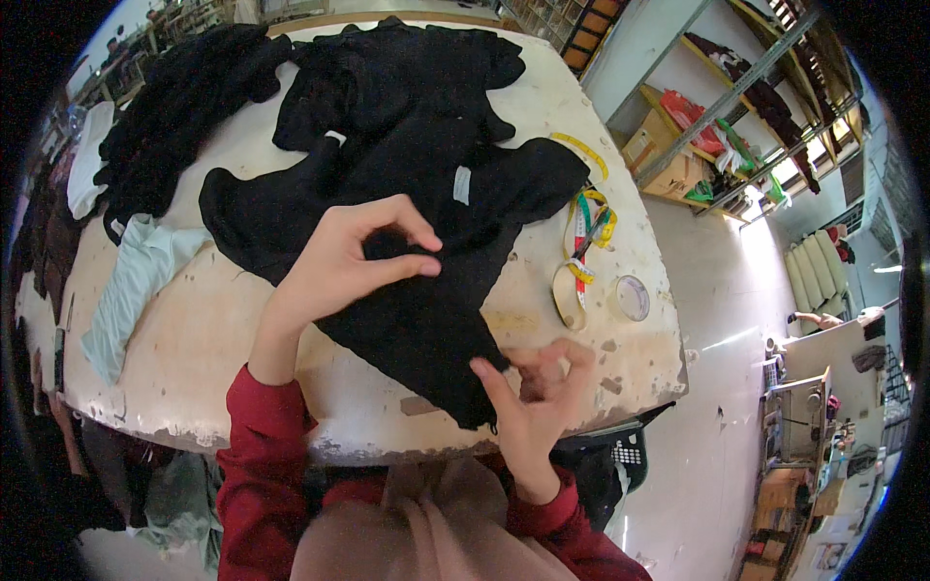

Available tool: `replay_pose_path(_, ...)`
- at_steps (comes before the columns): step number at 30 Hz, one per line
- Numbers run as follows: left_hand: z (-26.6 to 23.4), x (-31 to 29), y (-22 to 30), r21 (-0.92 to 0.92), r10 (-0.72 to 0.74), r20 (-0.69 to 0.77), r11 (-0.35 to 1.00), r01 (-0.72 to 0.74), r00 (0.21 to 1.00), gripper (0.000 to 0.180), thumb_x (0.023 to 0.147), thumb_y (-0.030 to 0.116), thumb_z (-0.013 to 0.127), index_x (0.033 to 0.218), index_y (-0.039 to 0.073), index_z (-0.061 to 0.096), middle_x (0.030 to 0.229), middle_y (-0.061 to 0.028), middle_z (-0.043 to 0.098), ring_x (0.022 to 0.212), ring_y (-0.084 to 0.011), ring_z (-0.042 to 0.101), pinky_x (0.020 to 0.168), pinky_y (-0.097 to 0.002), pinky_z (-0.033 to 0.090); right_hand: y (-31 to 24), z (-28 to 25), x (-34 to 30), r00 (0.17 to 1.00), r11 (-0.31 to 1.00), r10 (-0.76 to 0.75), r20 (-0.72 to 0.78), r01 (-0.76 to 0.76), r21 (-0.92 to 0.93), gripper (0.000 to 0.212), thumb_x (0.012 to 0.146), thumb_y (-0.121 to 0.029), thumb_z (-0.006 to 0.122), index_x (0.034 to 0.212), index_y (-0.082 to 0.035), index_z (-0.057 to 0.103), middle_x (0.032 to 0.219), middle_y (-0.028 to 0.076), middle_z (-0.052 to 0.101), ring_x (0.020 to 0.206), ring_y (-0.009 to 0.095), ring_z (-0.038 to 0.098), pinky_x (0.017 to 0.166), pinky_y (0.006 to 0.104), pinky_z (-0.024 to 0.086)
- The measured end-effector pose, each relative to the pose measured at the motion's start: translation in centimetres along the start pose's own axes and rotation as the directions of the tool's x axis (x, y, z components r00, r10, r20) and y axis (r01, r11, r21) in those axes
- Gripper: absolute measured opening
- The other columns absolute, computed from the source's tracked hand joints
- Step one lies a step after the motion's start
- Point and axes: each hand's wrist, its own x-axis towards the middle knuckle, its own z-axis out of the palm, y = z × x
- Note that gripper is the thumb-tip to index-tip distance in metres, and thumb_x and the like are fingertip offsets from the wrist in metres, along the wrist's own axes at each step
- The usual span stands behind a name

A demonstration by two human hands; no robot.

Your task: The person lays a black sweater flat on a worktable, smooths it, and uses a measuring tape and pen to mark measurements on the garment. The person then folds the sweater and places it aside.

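A black knitted garment lies spread on the worktable, its lower corner near the front edge and a pale label on its upper part. Over its middle is my left hand, thumb and forefinger curved with a gap between their tips and nothing held. My right hand is beside the garment's lower right edge, its thumb close to the cloth. Motion blurs the fingers of that hand, but thumb and fingers look apart, with nothing visible between them.
More black garments lie at the back, with a dark pile at far left. A pale cloth is on the left. On the table's right are a yellow measuring tape and a tape roll. Metal shelving stands beyond.
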Motion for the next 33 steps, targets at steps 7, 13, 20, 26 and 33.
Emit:
replay_pose_path(7, 0.9, -0.6, 2.4, 0.444, 0.21, 0.198, 0.852, -0.278, 0.958, 0.017, 0.079, 0.01, 0.062, 0.095, 0.011, 0.068, 0.092, -0.0031, 0.067, 0.106, -0.0245, 0.057, 0.118, -0.057, 0.011, -2.1, 2.2, 2.8, 0.979, 0.955, 0.104, 0.178, -0.148, 0.256, 0.057, 0.079, 0.003, 0.077, 0.111, -0.007, 0.032, 0.096, 0.013, 0.066, 0.088, 0.015, 0.064, 0.077, 0.0271, 0.05)
replay_pose_path(13, 0.1, -0.5, 2.5, 0.348, 0.178, 0.258, 0.9, -0.263, 0.95, 0.024, 0.075, 0.027, 0.079, 0.09, 0.011, 0.069, 0.086, 0.0012, 0.065, 0.095, -0.0216, 0.059, 0.115, -0.0505, 0.023, -1.3, 2.8, 4.0, 0.969, 0.934, 0.053, 0.242, -0.134, 0.33, 0.051, 0.08, 0.005, 0.074, 0.109, -0.007, 0.034, 0.099, 0.015, 0.065, 0.093, 0.017, 0.064, 0.083, 0.0291, 0.051)
replay_pose_path(20, -1.2, -0.2, -0.3, 0.352, 0.176, -0.03, 0.923, -0.154, 0.984, 0.018, 0.081, 0.02, 0.075, 0.091, 0.008, 0.065, 0.085, -0.0025, 0.062, 0.091, -0.0205, 0.056, 0.101, -0.0381, 0.035, -0.6, 0.8, 1.7, 0.915, 0.934, -0.19, 0.355, 0.28, -0.221, 0.031, 0.077, -0.008, 0.08, 0.098, -0.003, 0.057, 0.104, 0.017, 0.062, 0.094, 0.032, 0.064, 0.081, 0.0344, 0.051)
replay_pose_path(26, -0.7, 0.1, -1.3, 0.325, 0.096, 0.067, 0.939, -0.113, 0.993, 0.018, 0.083, 0.015, 0.071, 0.093, 0.004, 0.062, 0.091, -0.0062, 0.064, 0.098, -0.0263, 0.058, 0.11, -0.0444, 0.032, 1.9, 1.6, -0.2, 0.974, 0.955, -0.184, 0.133, 0.209, -0.212, 0.03, 0.077, -0.004, 0.08, 0.1, -0.003, 0.061, 0.1, 0.015, 0.062, 0.09, 0.027, 0.063, 0.078, 0.0307, 0.05)
replay_pose_path(33, -1.1, 0.1, -2.0, 0.297, 0.072, 0.03, 0.952, -0.077, 0.997, 0.019, 0.09, 0.025, 0.068, 0.099, 0.009, 0.064, 0.092, -0.0046, 0.061, 0.097, -0.0221, 0.053, 0.096, -0.0349, 0.036, 0.8, 3.1, -0.5, 0.995, 0.971, 0.051, -0.082, -0.03, 0.238, 0.033, 0.077, 0.003, 0.079, 0.102, -0.003, 0.058, 0.1, 0.008, 0.061, 0.091, 0.014, 0.059, 0.08, 0.0262, 0.05)
